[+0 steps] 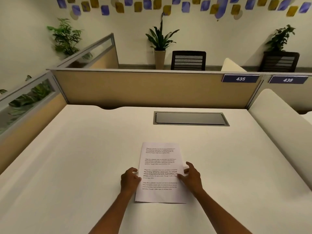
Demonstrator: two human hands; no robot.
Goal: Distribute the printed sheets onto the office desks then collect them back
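A white desk (76, 157) fills the near part of the view, walled by tan cubicle partitions (152, 88) on the far and left sides. A grey cable hatch (190, 118) sits flush in the desktop toward the far right, well apart from the printed sheet (160, 173). On the far partition hangs a blue plate reading 435 (240, 79), and beside it to the right another reading 436 (287, 80). Beyond the partition stand a black mesh chair (188, 60), a second chair (279, 62) at far right, and three potted plants (160, 39) against a wall dotted with blue and ochre patches.

The desktop around the sheet is bare on every side; its right edge curves down beside a neighbouring white surface (278, 115). A shallow notch cuts the desk's far edge left of centre.

The sheet lies flat near the desk's near middle, text facing up, long side running near to far. The left hand (130, 180) curls its fingers against the sheet's left edge. The right hand (191, 176) rests at the right edge, fingers loosely spread, thumb on the paper. Both forearms reach in from the near edge.
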